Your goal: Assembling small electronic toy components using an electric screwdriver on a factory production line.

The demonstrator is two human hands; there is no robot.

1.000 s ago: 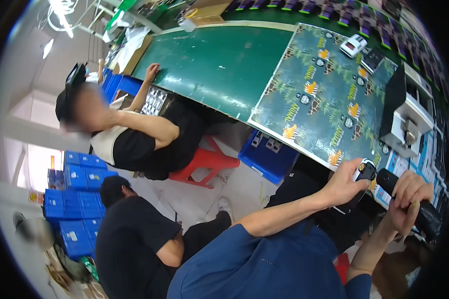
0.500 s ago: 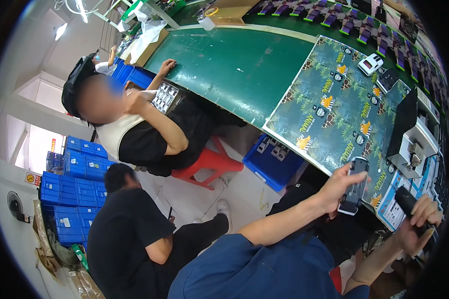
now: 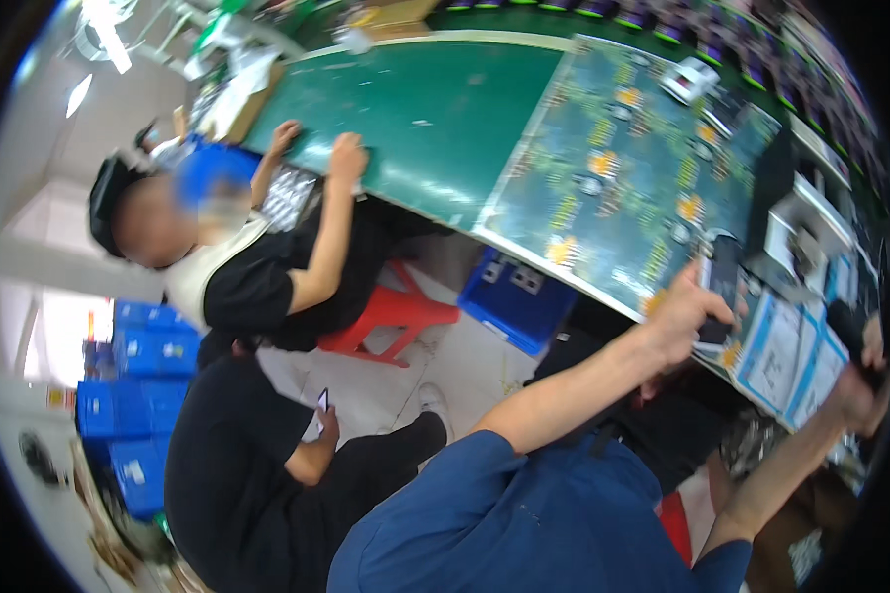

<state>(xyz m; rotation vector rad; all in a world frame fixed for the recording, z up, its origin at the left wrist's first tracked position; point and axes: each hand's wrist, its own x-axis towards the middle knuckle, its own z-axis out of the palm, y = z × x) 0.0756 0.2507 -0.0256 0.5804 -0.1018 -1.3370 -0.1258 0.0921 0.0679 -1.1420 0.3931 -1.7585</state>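
My left hand is closed round a black oblong casing with a pale rim, held up over the front edge of the patterned mat. At the far right, my right hand is closed round a black cylindrical tool; motion blur hides its tip and its exact kind. Beyond the hands, a white car-shaped body rests on the mat with a black part beside it.
A black-and-white fixture stands at the mat's right side, near printed sheets. A blue bin sits below the table edge. To the left, one co-worker sits on a red stool; another holds a phone. Purple-and-green pieces line the back.
The view has shifted and blurred. My left hand still holds the casing, now turned somewhat; my right hand keeps the tool. The seated co-worker's arm has moved onto the green table's edge.
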